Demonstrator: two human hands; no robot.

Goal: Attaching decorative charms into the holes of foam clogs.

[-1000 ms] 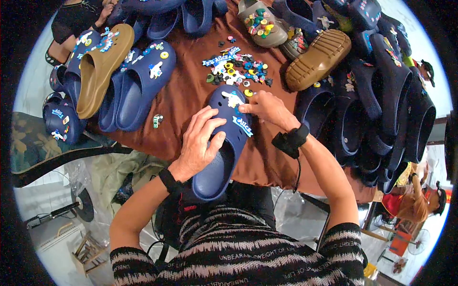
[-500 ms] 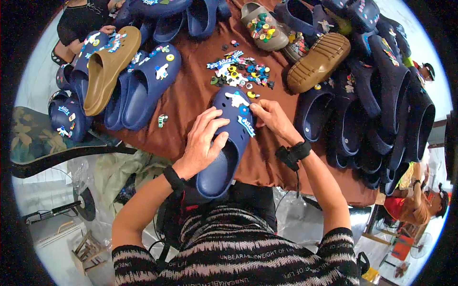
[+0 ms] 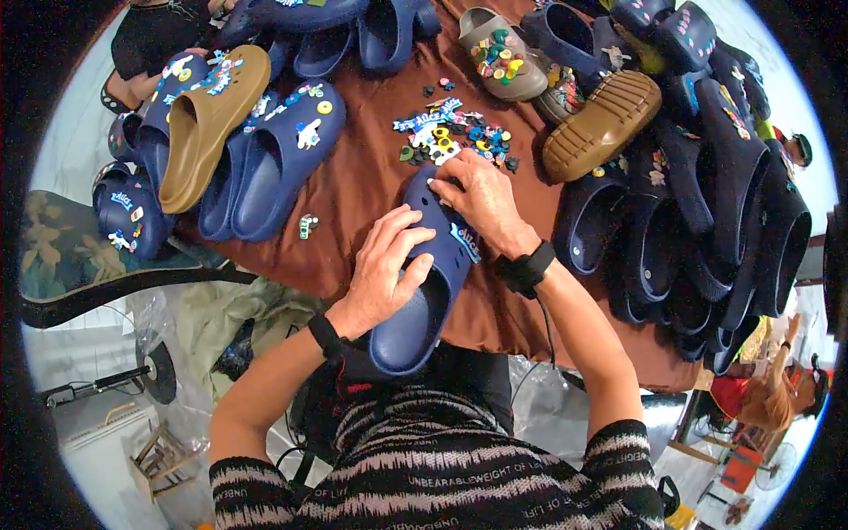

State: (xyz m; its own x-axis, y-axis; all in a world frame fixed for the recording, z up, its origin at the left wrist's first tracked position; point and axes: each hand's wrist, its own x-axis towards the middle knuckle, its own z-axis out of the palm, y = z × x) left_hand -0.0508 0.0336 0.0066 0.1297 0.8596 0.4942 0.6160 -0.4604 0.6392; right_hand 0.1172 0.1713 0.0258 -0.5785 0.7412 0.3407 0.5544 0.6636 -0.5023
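Note:
A navy clog (image 3: 409,327) stands toe-away at the table's near edge, right in front of me. My left hand (image 3: 384,261) lies over its left side, thumb near the opening and fingers on the upper, gripping it. Above the toe, my right hand (image 3: 481,201) is closed, fingertips pressed together against the upper; whatever they pinch is hidden. A blue-and-white lettered charm (image 3: 465,242) sits on the clog's right side, below my right hand. Beyond the toe lies a pile of small colourful shoe charms (image 3: 450,132), close to my right fingers.
Navy clogs (image 3: 287,177) and a brown clog (image 3: 216,124) stand to the left. On the right are an overturned brown clog (image 3: 602,126), a charm-covered grey clog (image 3: 503,62) and several dark clogs (image 3: 654,238). A loose charm (image 3: 307,227) lies on the brown cloth (image 3: 353,168). Other people are nearby.
My right hand has moved from the clog's right edge up and left over its toe, now covering the white charm there. The left hand keeps its hold.

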